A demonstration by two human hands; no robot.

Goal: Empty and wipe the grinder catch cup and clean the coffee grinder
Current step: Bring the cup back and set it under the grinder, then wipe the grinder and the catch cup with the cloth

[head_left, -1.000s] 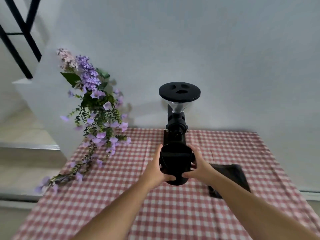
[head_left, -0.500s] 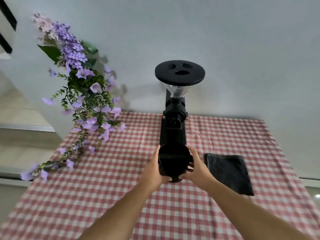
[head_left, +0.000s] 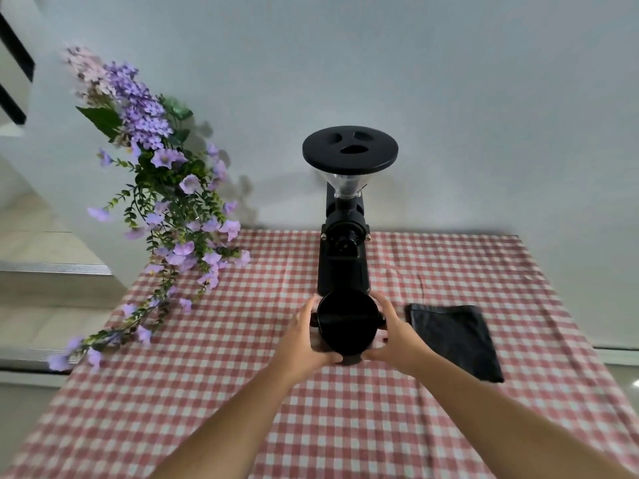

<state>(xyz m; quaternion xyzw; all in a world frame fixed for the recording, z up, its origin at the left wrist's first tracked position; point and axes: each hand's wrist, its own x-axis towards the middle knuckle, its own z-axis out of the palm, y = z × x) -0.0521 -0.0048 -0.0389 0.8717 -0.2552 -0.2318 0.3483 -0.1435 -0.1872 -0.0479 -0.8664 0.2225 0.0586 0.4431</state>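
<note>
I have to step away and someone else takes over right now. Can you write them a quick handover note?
The left hand and right hand each grip one side of the black catch cup, upright and right in front of the coffee grinder base. Whether the cup rests on the checked tablecloth I cannot tell, and its inside is too dark to show grounds. The folded dark cloth lies to the right of the cup, untouched.
Done: cup in hand.
Left: empty it, wipe it, clean the grinder.
</note>
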